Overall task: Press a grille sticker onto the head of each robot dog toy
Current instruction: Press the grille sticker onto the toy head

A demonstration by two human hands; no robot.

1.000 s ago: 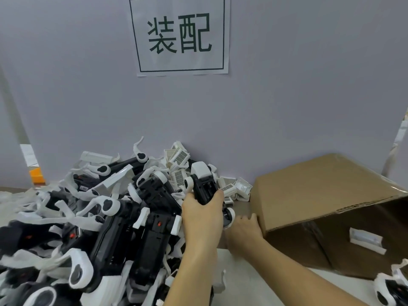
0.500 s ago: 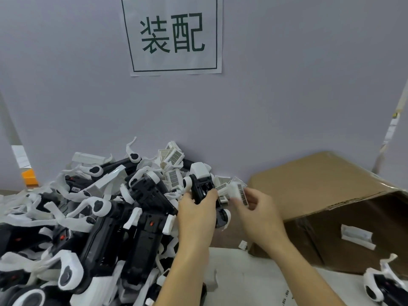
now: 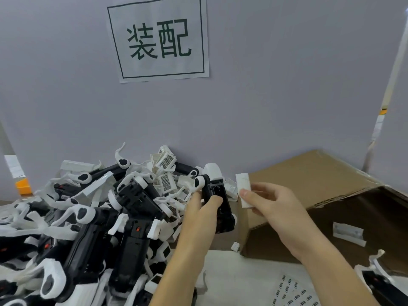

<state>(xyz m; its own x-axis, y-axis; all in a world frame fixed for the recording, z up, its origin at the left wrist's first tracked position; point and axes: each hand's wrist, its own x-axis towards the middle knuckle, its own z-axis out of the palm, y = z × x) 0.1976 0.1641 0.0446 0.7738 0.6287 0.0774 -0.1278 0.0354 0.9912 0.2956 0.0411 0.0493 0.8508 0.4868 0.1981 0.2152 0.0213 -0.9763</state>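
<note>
Left hand has its grip wrapped around a black robot dog toy. Right hand pinches a small white piece just beside it.

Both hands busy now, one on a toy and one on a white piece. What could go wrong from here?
1. The left hand grips the robot dog by its body only, with the white head up and unsupported; pressing there may tip it.
2. The right hand pinches the white piece by its lower end, so it could slip or go on crooked.
3. The toy pile lies right beside the left hand; an elbow bump could spill it.
</note>
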